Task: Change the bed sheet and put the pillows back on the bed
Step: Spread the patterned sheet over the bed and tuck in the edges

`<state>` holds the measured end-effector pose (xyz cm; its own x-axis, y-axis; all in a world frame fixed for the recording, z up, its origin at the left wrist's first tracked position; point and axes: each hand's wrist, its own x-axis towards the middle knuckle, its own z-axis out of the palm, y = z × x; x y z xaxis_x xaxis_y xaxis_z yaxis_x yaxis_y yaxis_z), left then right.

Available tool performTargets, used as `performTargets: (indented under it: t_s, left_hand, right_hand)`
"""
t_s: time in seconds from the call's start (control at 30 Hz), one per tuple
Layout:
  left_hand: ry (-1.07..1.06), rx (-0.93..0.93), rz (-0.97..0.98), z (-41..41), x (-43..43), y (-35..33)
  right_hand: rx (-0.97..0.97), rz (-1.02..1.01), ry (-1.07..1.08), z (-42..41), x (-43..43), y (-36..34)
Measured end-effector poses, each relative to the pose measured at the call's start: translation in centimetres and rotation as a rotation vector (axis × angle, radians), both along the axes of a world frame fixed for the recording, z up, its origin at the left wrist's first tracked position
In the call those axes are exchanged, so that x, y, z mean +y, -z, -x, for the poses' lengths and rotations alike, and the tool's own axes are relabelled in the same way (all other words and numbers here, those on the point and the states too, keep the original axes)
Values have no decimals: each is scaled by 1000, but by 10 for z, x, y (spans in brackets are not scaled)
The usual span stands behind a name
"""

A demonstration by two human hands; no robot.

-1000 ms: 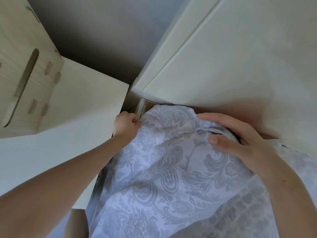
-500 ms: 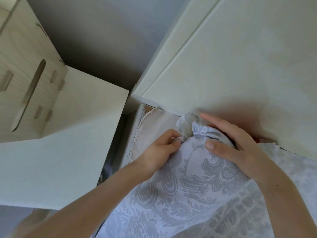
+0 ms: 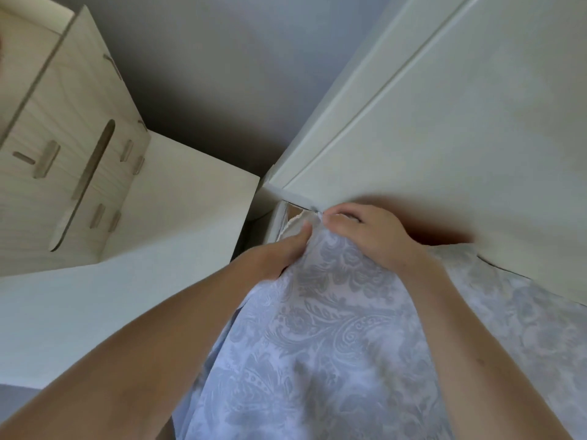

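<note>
bed sheet gripped at the mattress corner

the left hand pinches the paisley fabric, thumb on top. the right hand curls over its bunched edge, against the headboard. a white nightstand stands just beside.

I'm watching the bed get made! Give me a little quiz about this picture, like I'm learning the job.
1. True or false: the sheet is plain red.
2. How many hands hold the sheet? A) none B) one C) two
3. Fill the gap: the hands are working at a ____ of the mattress, beside the white headboard.

Key
1. False: it is pale with a grey swirly pattern.
2. C: the left hand and the right hand both grip it.
3. Corner.
</note>
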<state>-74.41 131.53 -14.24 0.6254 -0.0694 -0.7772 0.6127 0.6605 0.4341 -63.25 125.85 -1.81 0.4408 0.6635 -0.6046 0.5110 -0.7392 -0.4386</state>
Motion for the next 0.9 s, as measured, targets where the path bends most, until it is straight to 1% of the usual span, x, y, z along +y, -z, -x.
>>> performTargets:
  t_s: [0.07,0.2,0.27,0.3,0.33,0.4,0.43,0.47,0.53,0.6,0.67,0.73,0.77,0.8,0.87,0.9]
  left_hand:
    - [-47,13,-9,2,5,6]
    - [-203,98,151,14,7,26]
    - [-221,53,201,19,6,26]
    - [-208,30,170,18,6,24]
    - [-178,18,83,18,6,21]
    - [-88,51,-235,20,8,11]
    - [-45,38,-324,25,11,7]
    - [-7,-12,-300,30,13,6]
    - [70,-125,-105,43,13,4]
    - [67,-151,98,52,1,4]
    - [58,-131,276,48,-19,5]
    - [75,-59,315,35,-31,9]
    - [94,-22,284,30,-32,12]
    - [83,8,274,25,-36,31]
    - [12,86,219,20,-33,68]
    - [-28,129,192,19,-25,71]
  right_hand:
    - [-41,49,-25,2,11,15]
    - [-50,69,-4,1,19,29]
    - [-55,63,-9,1,20,33]
    - [-59,65,-8,0,21,35]
    - [-61,68,-6,-1,22,36]
    - [-49,76,-9,-2,24,35]
    - [-41,74,-15,-3,23,33]
    - [-34,69,-24,-3,21,29]
    - [-15,48,-29,-5,13,13]
    - [2,15,-37,-6,0,-7]
    - [14,-31,-38,-6,-12,-23]
    - [10,-49,-16,-6,-13,-25]
    - [4,-43,-6,-6,-11,-21]
    - [-3,-32,-1,-6,-7,-13]
    - [-27,2,4,-5,4,10]
    - [-44,17,-1,-4,10,23]
